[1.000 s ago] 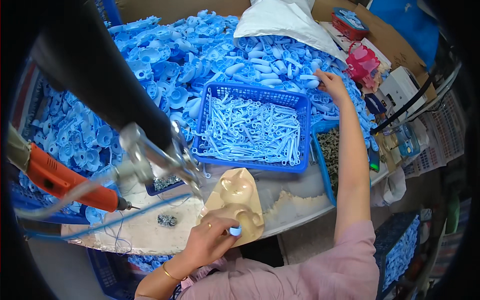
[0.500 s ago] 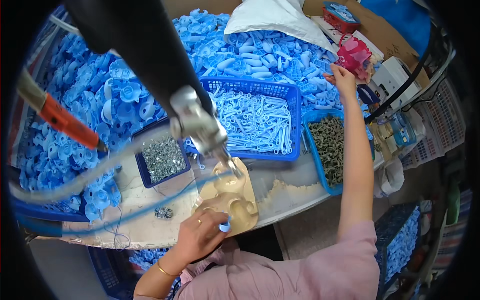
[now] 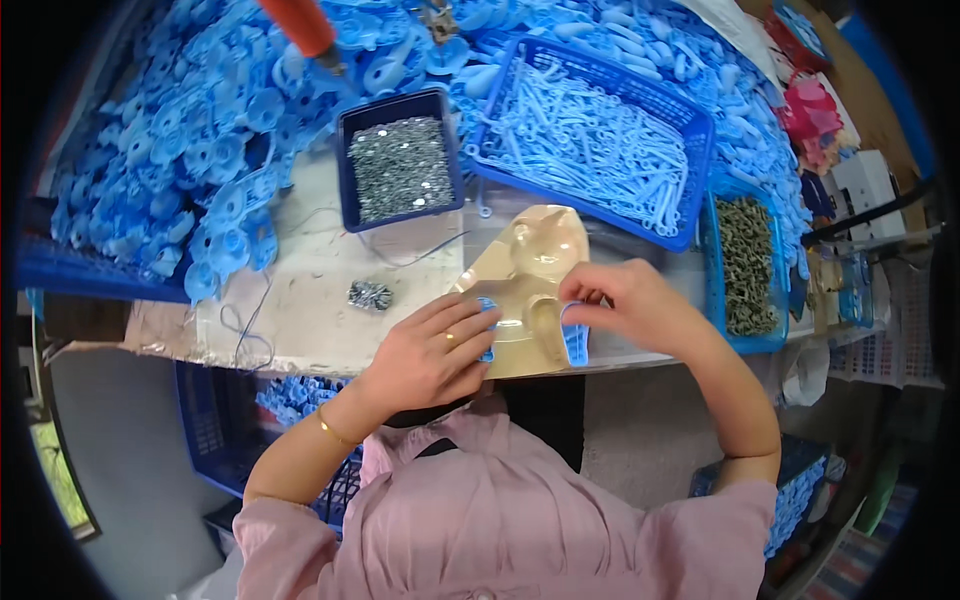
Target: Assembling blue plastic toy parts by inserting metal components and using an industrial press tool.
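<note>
A tan moulded fixture (image 3: 548, 240) with rounded hollows lies at the table's front edge. My left hand (image 3: 435, 350) rests over its left side, fingers closed around a small blue plastic piece (image 3: 487, 330) that shows only in part beyond the fingertips. On the fixture's right side, my right hand (image 3: 630, 305) pinches a blue curved plastic part (image 3: 575, 340) between thumb and fingers. This part stands near the front right hollow; whether it touches the fixture I cannot tell.
A dark blue bin of small metal pieces (image 3: 400, 170), a blue basket of light-blue rod-like parts (image 3: 590, 140) and a light-blue tray of dark screws (image 3: 745, 265) surround the fixture. Blue parts (image 3: 190, 120) pile up behind. An orange-handled tool (image 3: 300, 25) hangs at the top.
My right hand has come back from the pile at the far right to the fixture with a blue part. My left hand has shifted to the fixture's left side. The whole view has shifted.
</note>
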Tool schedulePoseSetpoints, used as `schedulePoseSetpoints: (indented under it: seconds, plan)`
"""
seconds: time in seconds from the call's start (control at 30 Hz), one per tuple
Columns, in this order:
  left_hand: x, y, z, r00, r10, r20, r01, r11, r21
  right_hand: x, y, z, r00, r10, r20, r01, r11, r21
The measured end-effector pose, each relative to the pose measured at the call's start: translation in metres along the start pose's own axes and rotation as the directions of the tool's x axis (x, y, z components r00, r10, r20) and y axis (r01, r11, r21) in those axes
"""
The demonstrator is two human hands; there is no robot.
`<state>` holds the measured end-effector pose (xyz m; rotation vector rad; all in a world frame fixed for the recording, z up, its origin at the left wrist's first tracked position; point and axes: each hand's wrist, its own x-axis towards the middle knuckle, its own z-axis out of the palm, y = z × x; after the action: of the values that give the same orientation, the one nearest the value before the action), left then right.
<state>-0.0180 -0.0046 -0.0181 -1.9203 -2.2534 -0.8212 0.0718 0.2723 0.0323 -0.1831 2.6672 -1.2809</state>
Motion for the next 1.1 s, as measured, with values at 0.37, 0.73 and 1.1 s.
schedulePoseSetpoints:
  seconds: [0.37, 0.73, 1.1]
  plan:
    - [-0.034, 0.002, -0.003, 0.990, 0.073, -0.121, -0.074, 0.997, -0.001, 0.013, 0.003, 0.039, 0.987, -0.105, -0.121, 0.069, 0.960, -0.271]
    - [-0.100, -0.179, -0.104, 0.698, -0.487, -0.525, 0.715, 0.434, 0.548, 0.018, -0.011, 0.042, 0.986, -0.072, -0.153, 0.034, 0.970, -0.239]
    - [-0.082, -0.037, -0.142, 0.950, -0.309, 0.037, 0.281, 0.798, -0.533, 0.035, -0.092, 0.078, 0.876, -0.348, -0.334, 0.304, 0.936, -0.178]
